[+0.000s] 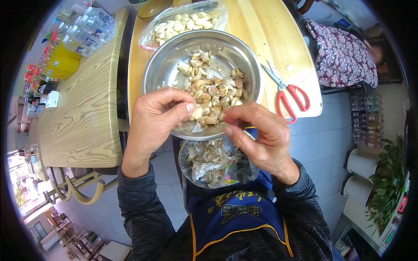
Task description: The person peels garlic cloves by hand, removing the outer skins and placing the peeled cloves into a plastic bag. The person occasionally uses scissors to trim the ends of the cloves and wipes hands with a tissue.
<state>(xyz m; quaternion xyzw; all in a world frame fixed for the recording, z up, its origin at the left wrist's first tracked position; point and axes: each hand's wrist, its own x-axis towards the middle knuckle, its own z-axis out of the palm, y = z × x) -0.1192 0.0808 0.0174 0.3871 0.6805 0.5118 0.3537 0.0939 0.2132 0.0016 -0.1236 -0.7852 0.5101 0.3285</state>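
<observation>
A steel bowl (pixel 256 78) at the table's edge holds unpeeled garlic cloves (pixel 214 91). Over its near left part, my left hand (pixel 160 114) pinches a pale garlic clove (pixel 197 112) at thumb and forefinger. My right hand (pixel 261 137) is over the near right rim, thumb and forefinger slightly apart; whether something small lies between them I cannot tell. Behind the bowl lies a clear plastic bag (pixel 222 16) of peeled garlic cloves (pixel 183 24). Below the bowl, a container with a plastic liner holds garlic skins (pixel 209 156). Red-handled scissors (pixel 281 85) lie right of the bowl, blades spread.
An amber bowl (pixel 153 9) stands at the table's back left. Another wood-grain table (pixel 85 104) on the left carries plastic bottles (pixel 88 32). At the upper right is a person in flowered fabric (pixel 346 53). Chair frames (pixel 85 192) stand lower left, a leafy plant (pixel 387 186) at right.
</observation>
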